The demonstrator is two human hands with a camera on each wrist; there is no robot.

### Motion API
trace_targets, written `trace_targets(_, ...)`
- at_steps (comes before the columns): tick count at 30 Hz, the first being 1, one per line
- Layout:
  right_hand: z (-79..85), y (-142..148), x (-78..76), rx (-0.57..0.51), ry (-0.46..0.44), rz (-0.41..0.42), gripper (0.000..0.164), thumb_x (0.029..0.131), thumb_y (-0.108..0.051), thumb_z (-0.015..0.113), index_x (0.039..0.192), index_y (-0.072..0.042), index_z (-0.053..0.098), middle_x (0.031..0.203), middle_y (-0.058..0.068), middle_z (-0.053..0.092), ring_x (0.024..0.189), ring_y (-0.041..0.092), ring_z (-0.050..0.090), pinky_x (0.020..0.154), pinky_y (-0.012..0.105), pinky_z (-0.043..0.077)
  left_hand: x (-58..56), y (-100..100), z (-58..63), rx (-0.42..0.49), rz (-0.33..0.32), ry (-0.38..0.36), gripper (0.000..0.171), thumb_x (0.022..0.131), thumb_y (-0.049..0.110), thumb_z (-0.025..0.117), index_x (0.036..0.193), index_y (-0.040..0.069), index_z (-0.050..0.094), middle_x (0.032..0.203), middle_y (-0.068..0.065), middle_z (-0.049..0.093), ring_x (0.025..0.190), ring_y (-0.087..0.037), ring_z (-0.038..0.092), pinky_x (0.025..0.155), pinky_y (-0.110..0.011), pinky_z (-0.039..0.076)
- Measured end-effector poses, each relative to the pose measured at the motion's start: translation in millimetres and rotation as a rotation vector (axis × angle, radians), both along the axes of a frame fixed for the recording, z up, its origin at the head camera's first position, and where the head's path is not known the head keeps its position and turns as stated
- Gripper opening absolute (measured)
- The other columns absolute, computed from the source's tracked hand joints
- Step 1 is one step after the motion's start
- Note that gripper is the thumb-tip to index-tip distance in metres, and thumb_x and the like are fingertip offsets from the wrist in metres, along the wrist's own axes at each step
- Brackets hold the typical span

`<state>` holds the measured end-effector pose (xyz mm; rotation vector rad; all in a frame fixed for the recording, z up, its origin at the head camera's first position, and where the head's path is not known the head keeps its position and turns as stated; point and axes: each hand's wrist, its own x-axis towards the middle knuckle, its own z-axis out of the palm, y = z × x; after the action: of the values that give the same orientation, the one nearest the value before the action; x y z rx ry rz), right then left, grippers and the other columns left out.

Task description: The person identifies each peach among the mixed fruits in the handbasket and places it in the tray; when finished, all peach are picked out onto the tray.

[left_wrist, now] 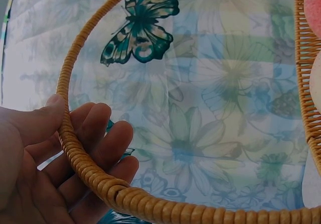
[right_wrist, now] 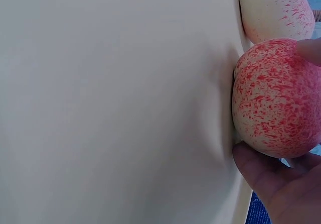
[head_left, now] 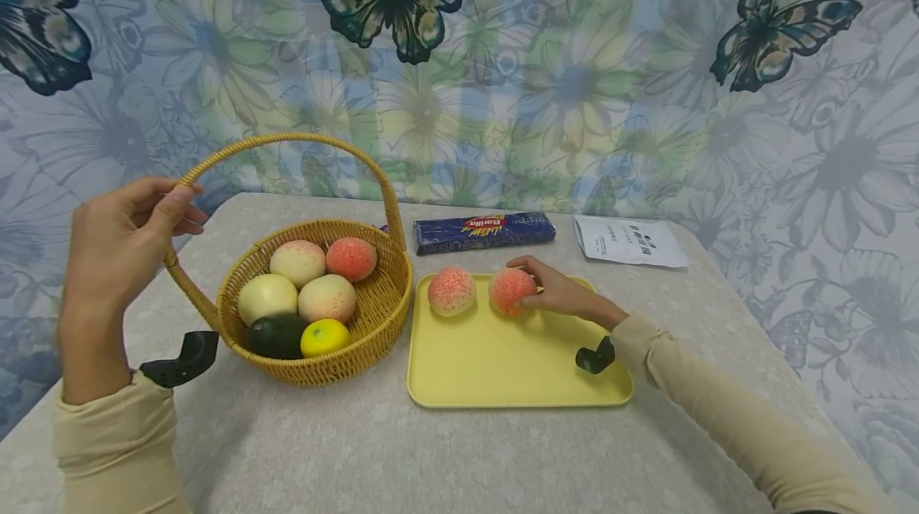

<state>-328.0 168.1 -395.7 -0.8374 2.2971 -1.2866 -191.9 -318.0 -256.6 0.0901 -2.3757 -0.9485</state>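
My left hand (head_left: 125, 239) grips the wound handle (left_wrist: 83, 158) of a wicker basket (head_left: 384, 330) on its left side, thumb on one face and fingers behind. Inside the basket lie several peaches, pale (head_left: 297, 262) and red (head_left: 351, 258), with a dark green avocado (head_left: 275, 336) and a yellow lemon (head_left: 325, 336). Over on the yellow tray (head_left: 517, 370), my right hand (head_left: 556, 290) holds a red-speckled peach (right_wrist: 276, 98) between thumb and fingers near the back edge. Another speckled peach (head_left: 451, 291) sits to its left on the tray.
Behind the tray lies a blue Barilla pasta box (head_left: 484, 232). A white printed packet (head_left: 632, 242) is to the right of it. Close behind the table (head_left: 345, 450) hangs a floral, butterfly-patterned cloth (head_left: 502, 99). The basket's handle arches high above its rim.
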Motion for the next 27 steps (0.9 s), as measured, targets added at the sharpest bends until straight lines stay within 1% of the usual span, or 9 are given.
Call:
trace_targets(4,0.5,0,-0.5,0.007,0.005,-0.001,0.066,0.089,-0.009,0.065,0.144,-0.003,0.029,0.144,0.021,0.035,0.125,0.036,0.045,0.099,0.05,0.044,0.2,0,-0.1,0.0,0.004,-0.004,0.041,0.099,0.033,0.05,0.123,0.001,0.063,0.074,0.028,0.055,0.067,0.015,0.055,0.062,-0.003,0.041)
trace_targets(8,2.8,-2,-2.3,0.025,0.062,-0.01,0.068,0.09,-0.014,0.065,0.147,-0.006,0.029,0.147,0.024,0.033,0.132,0.039,0.039,0.104,0.053,0.037,0.2,0,-0.3,0.001,0.001,-0.001,0.041,0.099,0.033,0.05,0.122,0.001,0.063,0.074,0.028,0.056,0.067,0.014,0.055,0.062,-0.003,0.041)
trace_targets(10,7.6,-4,-2.6,0.02,0.084,-0.012,0.068,0.09,-0.015,0.064,0.148,-0.008,0.029,0.148,0.025,0.033,0.134,0.04,0.036,0.107,0.054,0.033,0.2,0,-0.3,0.002,0.001,0.0,0.041,0.099,0.032,0.05,0.122,0.001,0.063,0.074,0.028,0.055,0.067,0.014,0.055,0.062,-0.003,0.041)
trace_targets(13,18.4,-10,-2.6,0.01,0.106,-0.016,0.066,0.092,-0.017,0.063,0.148,-0.013,0.03,0.147,0.023,0.035,0.136,0.042,0.034,0.11,0.055,0.028,0.0,0,-0.3,0.009,-0.001,0.0,0.041,0.099,0.032,0.051,0.122,0.001,0.063,0.074,0.028,0.056,0.067,0.014,0.056,0.062,-0.003,0.042)
trace_targets(15,27.1,-16,-2.0,0.004,0.111,-0.018,0.065,0.092,-0.018,0.063,0.148,-0.016,0.03,0.148,0.019,0.035,0.137,0.041,0.033,0.111,0.056,0.026,0.1,0,-0.4,0.011,-0.002,-0.001,0.041,0.099,0.032,0.051,0.122,0.001,0.063,0.074,0.028,0.056,0.067,0.014,0.056,0.061,-0.003,0.042)
trace_targets(16,30.5,-19,-2.4,0.008,0.12,-0.021,0.064,0.092,-0.02,0.064,0.148,-0.018,0.031,0.148,0.017,0.036,0.137,0.039,0.033,0.111,0.056,0.026,0.2,-1,-0.5,0.012,-0.003,-0.001,0.041,0.099,0.032,0.051,0.122,0.001,0.063,0.074,0.028,0.056,0.067,0.014,0.056,0.061,-0.004,0.042)
trace_targets(19,40.8,-29,-3.1,0.025,0.169,-0.011,0.066,0.091,-0.028,0.066,0.147,-0.018,0.032,0.148,0.01,0.038,0.139,0.032,0.034,0.112,0.054,0.026,0.7,-2,-1.2,0.006,-0.006,-0.006,0.041,0.099,0.033,0.051,0.123,0.002,0.063,0.075,0.028,0.057,0.068,0.014,0.056,0.059,-0.006,0.043)
trace_targets(22,50.0,-42,-2.4,0.036,0.21,0.01,0.07,0.089,-0.035,0.068,0.148,-0.021,0.033,0.15,0.004,0.037,0.14,0.025,0.033,0.113,0.048,0.027,1.4,-4,-1.4,-0.001,-0.016,-0.012,0.041,0.099,0.034,0.051,0.123,0.003,0.063,0.076,0.029,0.057,0.07,0.015,0.056,0.058,-0.007,0.043)
trace_targets(27,67.4,-68,1.0,0.042,0.258,0.062,0.068,0.089,-0.027,0.069,0.147,-0.022,0.034,0.151,0.001,0.035,0.139,0.026,0.035,0.112,0.043,0.031,2.3,-7,-1.4,-0.005,-0.027,-0.03,0.043,0.099,0.036,0.05,0.124,0.003,0.063,0.078,0.03,0.057,0.072,0.016,0.056,0.059,-0.007,0.042)
